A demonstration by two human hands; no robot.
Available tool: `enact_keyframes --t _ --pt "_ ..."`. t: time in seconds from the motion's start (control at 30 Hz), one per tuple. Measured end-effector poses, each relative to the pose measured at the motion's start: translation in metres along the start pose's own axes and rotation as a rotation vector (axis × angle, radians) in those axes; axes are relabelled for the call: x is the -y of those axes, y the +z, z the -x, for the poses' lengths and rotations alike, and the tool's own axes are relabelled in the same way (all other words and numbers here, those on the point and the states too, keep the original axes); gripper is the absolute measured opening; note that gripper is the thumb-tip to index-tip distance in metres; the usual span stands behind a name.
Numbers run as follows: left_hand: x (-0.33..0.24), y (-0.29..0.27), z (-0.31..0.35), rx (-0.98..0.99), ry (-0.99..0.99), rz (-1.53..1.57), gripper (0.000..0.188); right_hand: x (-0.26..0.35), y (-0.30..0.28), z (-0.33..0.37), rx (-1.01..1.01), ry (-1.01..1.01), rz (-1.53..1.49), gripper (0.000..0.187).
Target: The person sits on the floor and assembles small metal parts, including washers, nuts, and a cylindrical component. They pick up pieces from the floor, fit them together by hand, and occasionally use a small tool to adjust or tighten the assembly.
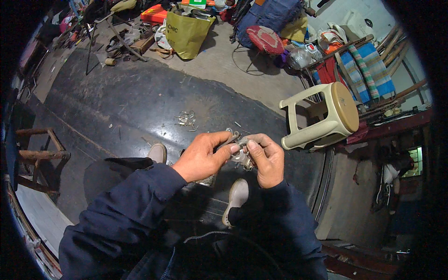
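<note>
Both hands meet in front of me, over the dark floor sheet. My left hand is closed, its thumb and forefinger pinching a small grey metal part. My right hand grips the same part from the other side, thumb on top; the fingers cover much of it, so its exact kind is unclear. Just below and behind the fingertips shows a cluster of small shiny, whitish pieces, partly hidden by the hands. Farther ahead, a loose heap of small metal pieces lies on the sheet.
A cream plastic stool lies on its side at right. At left stands a wooden frame. A yellow bag, a red-topped round stool and mixed clutter line the far side. My shoes flank the work spot.
</note>
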State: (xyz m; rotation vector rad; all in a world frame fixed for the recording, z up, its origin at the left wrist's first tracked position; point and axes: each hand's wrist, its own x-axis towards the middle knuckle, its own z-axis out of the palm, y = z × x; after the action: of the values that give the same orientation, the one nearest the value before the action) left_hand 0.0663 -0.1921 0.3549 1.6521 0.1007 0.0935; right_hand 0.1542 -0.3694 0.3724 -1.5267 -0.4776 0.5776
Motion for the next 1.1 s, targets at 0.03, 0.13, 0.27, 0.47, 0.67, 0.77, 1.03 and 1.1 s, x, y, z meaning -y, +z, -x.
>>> enact_keyframes --t 0.03,0.13,0.27,0.47,0.67,0.77,1.03,1.1 --pt "0.0004 0.0006 0.0002 -0.001 -0.018 0.027 0.025 0.0004 0.0000 -0.0002 -0.007 0.018 0.004 0.022" --pt "0.0031 0.0005 0.0003 0.000 -0.024 0.035 0.026 0.0002 -0.0010 -0.0014 -0.026 0.046 0.008 0.023" --pt "0.0076 0.0027 -0.0008 0.027 -0.044 0.148 0.028 -0.0016 -0.0015 -0.0017 -0.063 0.051 -0.007 0.022" --pt "0.0078 0.0051 -0.0009 0.024 -0.062 0.308 0.029 0.0007 -0.0011 -0.0019 -0.092 0.045 -0.001 0.020" --pt "0.0041 -0.0007 -0.0028 -0.015 -0.086 0.277 0.025 0.0055 -0.0006 -0.0005 -0.061 0.054 -0.050 0.019" --pt "0.0035 0.0014 -0.0036 -0.106 -0.083 0.301 0.022 0.0072 -0.0014 0.0001 -0.050 0.067 -0.083 0.018" --pt "0.0048 -0.0006 -0.0034 -0.158 -0.031 0.205 0.019 0.0053 0.0029 -0.0008 -0.035 0.001 -0.044 0.016" --pt "0.0055 -0.0024 -0.0029 -0.147 -0.027 0.198 0.020 0.0052 0.0036 -0.0005 -0.019 -0.012 -0.044 0.016"
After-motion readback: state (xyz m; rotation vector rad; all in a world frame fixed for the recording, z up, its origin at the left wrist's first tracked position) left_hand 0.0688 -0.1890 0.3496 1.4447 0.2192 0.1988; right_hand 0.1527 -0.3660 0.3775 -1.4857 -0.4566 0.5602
